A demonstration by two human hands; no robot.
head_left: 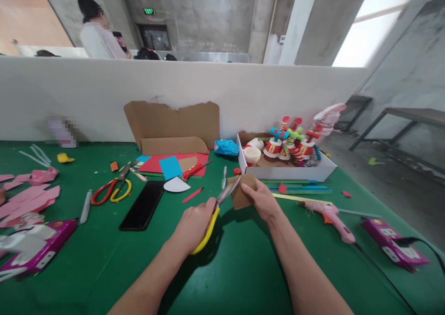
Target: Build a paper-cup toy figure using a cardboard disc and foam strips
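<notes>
My left hand point(194, 224) is closed round the yellow handles of a pair of scissors point(216, 213). The blades point up and right and are open on the edge of a small brown cardboard piece point(241, 192). My right hand point(260, 198) pinches that cardboard piece from the right and holds it just above the green table point(243, 268). Both forearms reach in from the bottom of the view.
A black phone point(142, 205), red-and-yellow scissors point(111, 190), coloured paper point(170, 166) and folded cardboard point(174, 125) lie ahead. A white box point(288, 169) holds paper-cup toys. A pink glue gun point(330, 215) lies right, pink paper left. A person stands behind the white partition.
</notes>
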